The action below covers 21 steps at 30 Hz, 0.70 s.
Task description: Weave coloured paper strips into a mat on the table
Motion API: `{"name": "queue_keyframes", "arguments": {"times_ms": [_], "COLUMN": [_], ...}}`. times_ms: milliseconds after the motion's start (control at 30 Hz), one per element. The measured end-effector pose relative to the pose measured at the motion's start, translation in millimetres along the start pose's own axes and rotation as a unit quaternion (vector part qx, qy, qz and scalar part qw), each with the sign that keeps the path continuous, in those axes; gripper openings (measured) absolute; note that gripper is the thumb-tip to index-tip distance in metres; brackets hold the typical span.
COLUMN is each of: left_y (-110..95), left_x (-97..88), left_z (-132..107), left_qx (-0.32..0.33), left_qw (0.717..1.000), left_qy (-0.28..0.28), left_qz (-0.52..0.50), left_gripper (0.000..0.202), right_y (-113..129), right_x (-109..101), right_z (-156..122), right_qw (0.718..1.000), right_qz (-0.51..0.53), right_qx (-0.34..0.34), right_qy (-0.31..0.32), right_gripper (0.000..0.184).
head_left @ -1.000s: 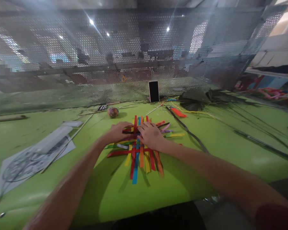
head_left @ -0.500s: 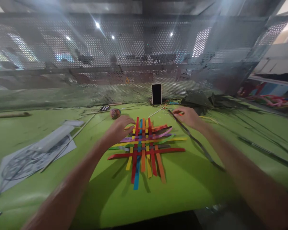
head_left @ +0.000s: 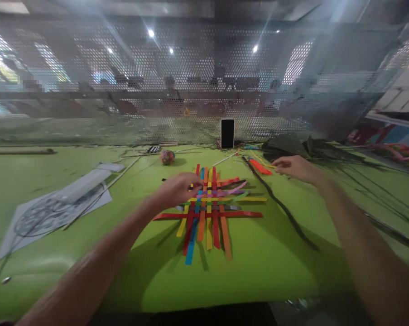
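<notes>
A mat of woven coloured paper strips (head_left: 209, 208) lies on the green table (head_left: 258, 267) in front of me. My left hand (head_left: 179, 189) rests on the mat's upper left part, fingers curled down onto the strips. My right hand (head_left: 294, 166) hovers to the right of the mat, close to a loose red-orange strip (head_left: 260, 166) and a yellow strip; its fingers are curled and blurred, and I cannot make out anything in them. A long dark strip (head_left: 279, 203) runs diagonally between the mat and my right arm.
A phone (head_left: 227, 133) stands upright against the perforated metal screen at the back. A small coloured ball (head_left: 167, 157) lies left of it. Printed paper sheets (head_left: 55, 210) lie at the left. Dark leaves (head_left: 292, 146) and long thin stalks spread across the right side.
My right hand left the mat and moved out to the right, toward the loose strips. My left hand stayed on the mat's upper left. The view shifted slightly.
</notes>
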State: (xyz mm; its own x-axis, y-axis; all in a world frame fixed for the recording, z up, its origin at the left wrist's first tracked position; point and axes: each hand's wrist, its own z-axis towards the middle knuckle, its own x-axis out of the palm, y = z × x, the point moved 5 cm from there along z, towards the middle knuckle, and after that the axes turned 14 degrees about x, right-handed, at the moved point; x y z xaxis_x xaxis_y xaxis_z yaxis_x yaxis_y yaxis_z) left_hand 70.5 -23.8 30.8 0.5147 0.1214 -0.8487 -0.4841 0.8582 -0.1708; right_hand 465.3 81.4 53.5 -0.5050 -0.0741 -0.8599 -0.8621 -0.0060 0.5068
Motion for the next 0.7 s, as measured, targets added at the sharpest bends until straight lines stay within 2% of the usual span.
{"name": "queue_keyframes", "arguments": {"times_ms": [67,133,233,433,700], "left_y": [-16,-28,-37,-45,-49], "left_x": [11.4,19.6,27.1,29.8,34.7], "left_z": [4,6,7,8,8], "left_qx": [0.020,0.038,0.056,0.069,0.071], "left_qw": [0.997,0.990,0.982,0.980,0.979], "left_qy": [0.076,0.133,0.176,0.184,0.190], "left_qz": [-0.018,-0.039,-0.051,-0.020,0.002], "left_gripper": [0.019,0.029,0.039,0.022,0.027], "right_y": [7,15,24,22,16], "right_x": [3,8,13,9,8], "right_z": [-3,-7,-12,-12,-5], "right_qw": [1.000,0.998,0.996,0.997,0.999], "right_qz": [-0.012,-0.025,-0.027,-0.037,-0.008], "right_qx": [-0.001,-0.017,-0.040,-0.035,-0.045], "right_qy": [0.018,0.048,0.079,0.057,0.024], "right_gripper": [0.046,0.050,0.057,0.053,0.044]}}
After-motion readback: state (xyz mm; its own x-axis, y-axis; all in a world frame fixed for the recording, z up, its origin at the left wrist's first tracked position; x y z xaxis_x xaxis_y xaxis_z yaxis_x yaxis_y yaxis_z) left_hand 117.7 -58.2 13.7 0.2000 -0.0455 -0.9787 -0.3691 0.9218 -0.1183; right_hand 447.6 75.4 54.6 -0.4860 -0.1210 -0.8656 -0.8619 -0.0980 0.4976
